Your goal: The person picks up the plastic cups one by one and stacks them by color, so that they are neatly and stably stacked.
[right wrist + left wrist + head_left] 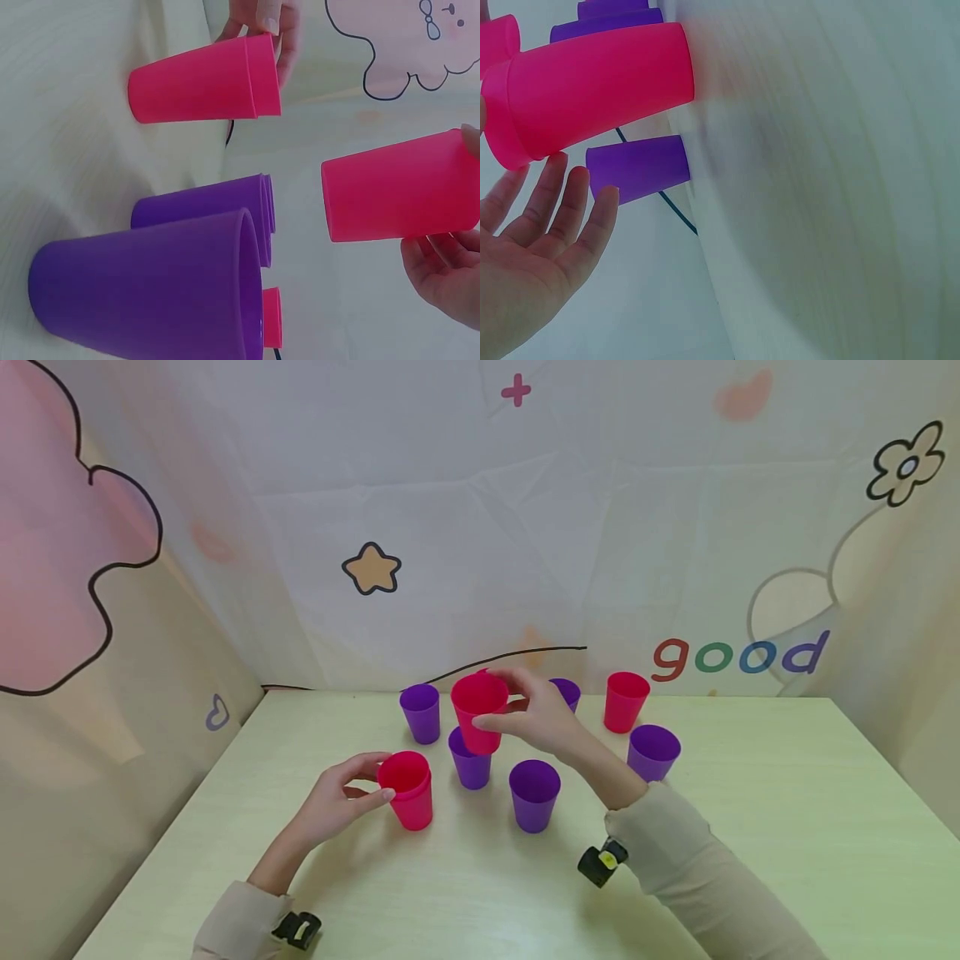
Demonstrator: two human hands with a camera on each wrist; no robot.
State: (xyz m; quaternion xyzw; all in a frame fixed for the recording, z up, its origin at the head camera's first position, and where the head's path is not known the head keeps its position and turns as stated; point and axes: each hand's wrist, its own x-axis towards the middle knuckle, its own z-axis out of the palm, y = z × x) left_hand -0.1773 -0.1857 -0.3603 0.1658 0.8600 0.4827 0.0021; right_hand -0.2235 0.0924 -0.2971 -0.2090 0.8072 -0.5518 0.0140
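My left hand (327,803) holds a nested pair of pinkish-red plastic cups (413,811) near the rim, thumb on one side and fingers on the other. The pair stands upright on the table, and a second rim shows just below the top one in the right wrist view. Farther back, my right hand (542,717) grips a single red cup (397,187) by its upper part, mouth up and raised off the table. It overlaps a purple cup (472,773) in the head view. Just right of the pair stands another purple cup (534,806).
Other purple cups stand at the back left (422,718), behind my right hand (567,693) and beside my right forearm (652,758). A red cup (626,706) is at the back right of the pale table (787,827). A printed cloth (465,552) hangs behind.
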